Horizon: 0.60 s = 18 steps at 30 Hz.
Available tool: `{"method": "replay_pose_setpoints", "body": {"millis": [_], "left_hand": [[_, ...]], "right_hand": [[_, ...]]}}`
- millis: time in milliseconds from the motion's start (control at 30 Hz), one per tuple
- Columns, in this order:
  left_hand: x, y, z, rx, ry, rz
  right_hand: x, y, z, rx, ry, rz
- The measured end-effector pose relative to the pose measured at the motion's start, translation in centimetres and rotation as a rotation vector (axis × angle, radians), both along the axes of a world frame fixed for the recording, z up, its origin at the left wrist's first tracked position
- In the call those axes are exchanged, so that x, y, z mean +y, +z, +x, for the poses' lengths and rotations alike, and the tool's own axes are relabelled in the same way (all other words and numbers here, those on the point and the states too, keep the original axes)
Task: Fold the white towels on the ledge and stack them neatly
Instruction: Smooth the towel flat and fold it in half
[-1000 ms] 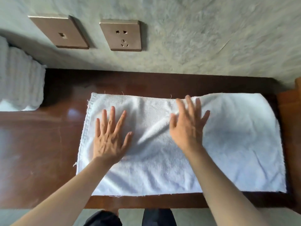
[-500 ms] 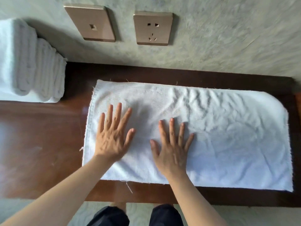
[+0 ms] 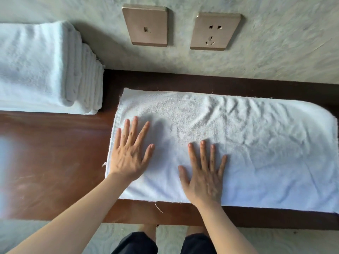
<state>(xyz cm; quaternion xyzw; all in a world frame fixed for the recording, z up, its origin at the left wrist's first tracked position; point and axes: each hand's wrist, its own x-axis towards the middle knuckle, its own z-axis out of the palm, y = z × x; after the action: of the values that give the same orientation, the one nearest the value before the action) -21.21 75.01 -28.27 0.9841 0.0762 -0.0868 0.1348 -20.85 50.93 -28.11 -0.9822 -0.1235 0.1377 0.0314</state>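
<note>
A white towel (image 3: 247, 147) lies spread lengthwise on the dark wooden ledge (image 3: 55, 162), wrinkled across its middle and right part. My left hand (image 3: 130, 153) rests flat on the towel's left end, fingers spread. My right hand (image 3: 203, 173) lies flat near the towel's front edge, just right of the left hand, fingers apart. Neither hand grips anything. A stack of folded white towels (image 3: 42, 68) stands at the far left against the wall.
Two bronze wall plates, a switch plate (image 3: 146, 26) and a socket (image 3: 214, 32), sit on the grey wall behind the ledge. Bare wood lies between the stack and the towel. My legs and feet (image 3: 152, 235) show below the ledge's front edge.
My right hand has slid from the towel's far middle back toward the front edge. The view has shifted left, bringing the folded stack further into sight.
</note>
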Motion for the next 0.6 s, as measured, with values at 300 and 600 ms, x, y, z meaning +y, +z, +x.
{"method": "replay_pose_setpoints", "body": {"millis": [300, 600], "left_hand": [[5.9, -0.9, 10.5, 0.036, -0.027, 0.078], [-1.2, 0.0, -2.1, -0.087, -0.166, -0.029]], "right_hand": [[0.2, -0.3, -0.1, -0.087, 0.014, -0.015], [0.4, -0.3, 0.1, -0.037, -0.010, -0.042]]}}
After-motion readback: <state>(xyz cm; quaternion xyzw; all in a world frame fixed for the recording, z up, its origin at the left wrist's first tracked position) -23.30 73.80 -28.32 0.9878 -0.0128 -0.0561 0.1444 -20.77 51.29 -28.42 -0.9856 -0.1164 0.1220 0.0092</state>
